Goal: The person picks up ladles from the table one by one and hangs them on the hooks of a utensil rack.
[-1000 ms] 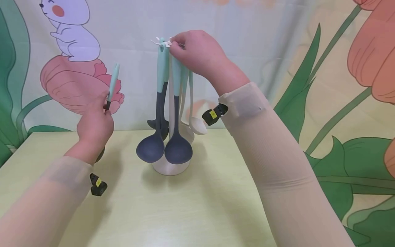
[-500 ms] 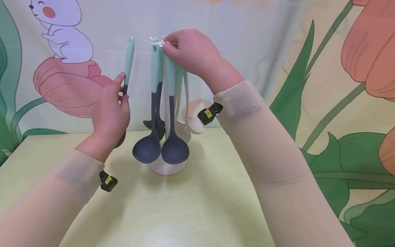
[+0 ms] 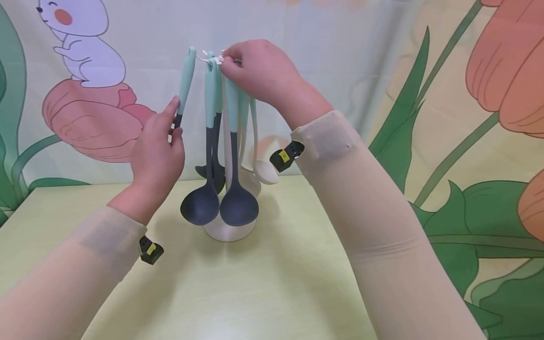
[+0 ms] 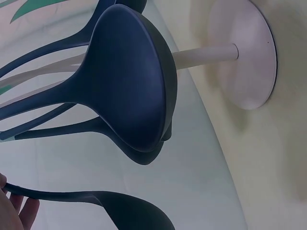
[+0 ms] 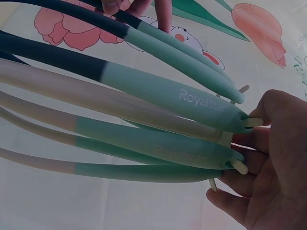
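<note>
My left hand (image 3: pixel 157 146) pinches a dark cooking spoon (image 3: pixel 187 78) by its neck, just below the mint handle. The spoon stands nearly upright, left of a white utensil rack (image 3: pixel 229 232); its curved head (image 4: pixel 139 213) shows partly in the left wrist view. My right hand (image 3: pixel 263 71) grips the top of the rack, fingers and thumb around the hooks (image 5: pixel 254 122). Two dark ladles (image 3: pixel 199 206) hang at the rack's front. More dark and white utensils with mint handles hang behind, including a white ladle (image 3: pixel 265 172).
The rack stands on a pale wooden table (image 3: pixel 255 293), towards its back edge. Behind it hangs a printed curtain (image 3: pixel 340 85) with flowers and a white animal. Handles crowd close together around the rack's top.
The left hand has brought the spoon up and to the right, so its handle top is now beside the rack's left hooks. My right hand stays on the rack's top.
</note>
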`<state>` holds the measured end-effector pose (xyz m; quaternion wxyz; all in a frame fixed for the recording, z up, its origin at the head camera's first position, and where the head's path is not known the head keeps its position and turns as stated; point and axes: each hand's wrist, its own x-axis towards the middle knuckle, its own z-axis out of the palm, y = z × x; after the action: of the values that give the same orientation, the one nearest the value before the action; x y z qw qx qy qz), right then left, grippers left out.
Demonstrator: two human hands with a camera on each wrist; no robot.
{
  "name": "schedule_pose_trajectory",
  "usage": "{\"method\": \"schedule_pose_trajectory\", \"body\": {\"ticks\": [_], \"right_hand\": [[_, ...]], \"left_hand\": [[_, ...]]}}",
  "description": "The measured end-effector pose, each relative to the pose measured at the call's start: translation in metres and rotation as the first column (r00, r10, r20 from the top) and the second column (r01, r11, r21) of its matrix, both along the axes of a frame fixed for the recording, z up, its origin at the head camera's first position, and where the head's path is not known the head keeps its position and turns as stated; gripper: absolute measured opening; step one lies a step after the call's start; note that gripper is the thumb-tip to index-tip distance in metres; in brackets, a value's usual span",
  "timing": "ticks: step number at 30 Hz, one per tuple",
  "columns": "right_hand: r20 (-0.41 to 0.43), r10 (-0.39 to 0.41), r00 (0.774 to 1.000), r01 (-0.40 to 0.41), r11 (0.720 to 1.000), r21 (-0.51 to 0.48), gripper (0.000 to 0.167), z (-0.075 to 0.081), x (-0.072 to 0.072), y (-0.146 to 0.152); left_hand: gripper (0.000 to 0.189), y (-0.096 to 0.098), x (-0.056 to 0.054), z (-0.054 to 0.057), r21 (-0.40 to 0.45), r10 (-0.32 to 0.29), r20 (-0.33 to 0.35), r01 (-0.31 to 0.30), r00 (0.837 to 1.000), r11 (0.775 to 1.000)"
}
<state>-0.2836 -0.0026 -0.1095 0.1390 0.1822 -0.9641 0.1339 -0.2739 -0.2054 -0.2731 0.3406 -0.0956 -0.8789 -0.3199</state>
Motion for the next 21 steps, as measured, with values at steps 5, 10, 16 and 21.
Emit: {"method": "schedule_pose_trajectory", "body": {"ticks": [5, 10, 16, 21], "right_hand": [[-0.008, 0.001, 1.0, 0.0, 1.0, 0.013, 0.045, 0.0, 0.0, 0.0], [-0.012, 0.011, 1.0, -0.011, 1.0, 0.017, 0.045, 0.0, -0.001, -0.001], [0.008, 0.019, 1.0, -0.019, 1.0, -0.003, 0.046, -0.002, 0.0, -0.001], [0.018, 0.016, 1.0, -0.016, 0.999, -0.036, 0.048, -0.006, 0.0, -0.002]], "left_hand": [[0.059, 0.001, 0.0, 0.0, -0.045, 0.011, -0.04, -0.013, 0.999, 0.999], [0.06, 0.003, 0.0, -0.002, -0.07, 0.016, -0.062, -0.02, 0.998, 0.997], [0.061, 0.006, -0.001, -0.01, -0.103, -0.032, -0.059, 0.026, 0.998, 0.994], [0.064, 0.008, -0.005, -0.014, -0.085, -0.086, 0.001, 0.086, 0.996, 0.993]]}}
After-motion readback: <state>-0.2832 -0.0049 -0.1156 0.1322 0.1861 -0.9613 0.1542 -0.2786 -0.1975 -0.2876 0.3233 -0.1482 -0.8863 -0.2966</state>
